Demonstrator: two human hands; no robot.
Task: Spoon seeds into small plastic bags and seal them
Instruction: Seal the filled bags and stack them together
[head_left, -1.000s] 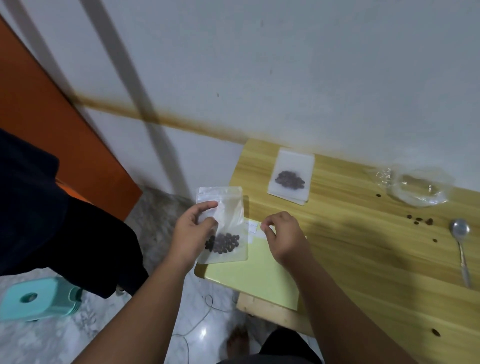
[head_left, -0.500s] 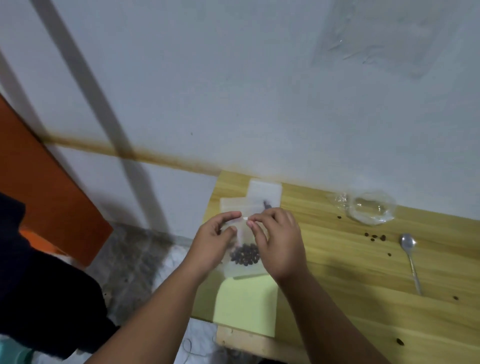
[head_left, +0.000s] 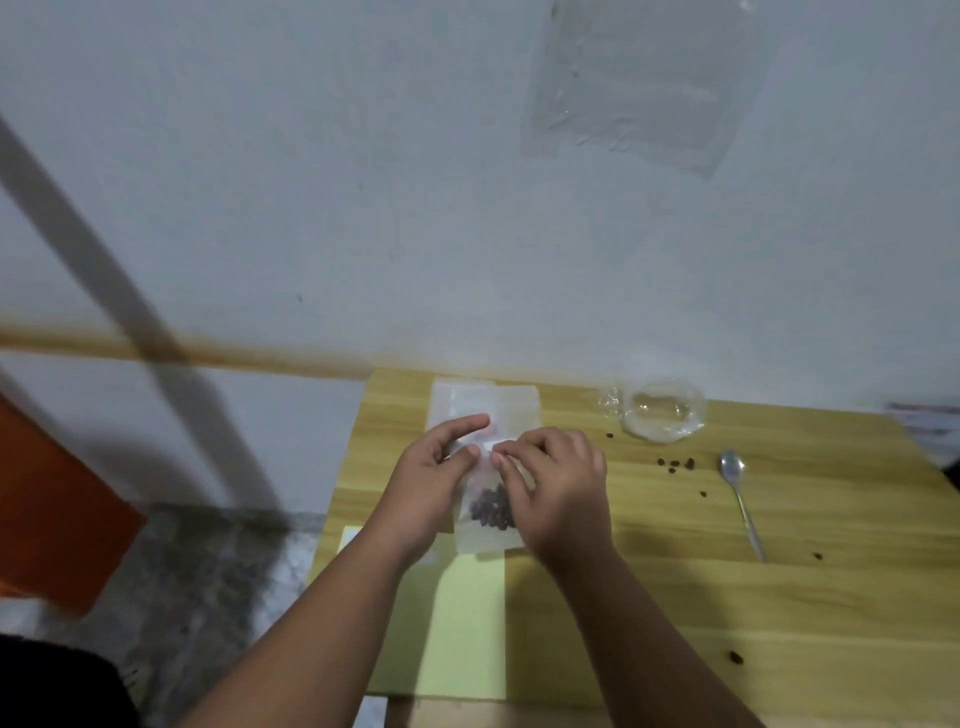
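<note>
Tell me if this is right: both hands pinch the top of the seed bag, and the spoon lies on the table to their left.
Not quite: the head view shows the spoon lying on the table to their right, not left. The left hand and right hand do pinch the top of the seed bag.

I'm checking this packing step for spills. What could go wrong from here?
1. The left hand and right hand pinch the top of the bag near its middle; the ends of the seal may not close, letting the seeds leak.
2. The loose seeds on the table beside the spoon could get brushed off.
</note>
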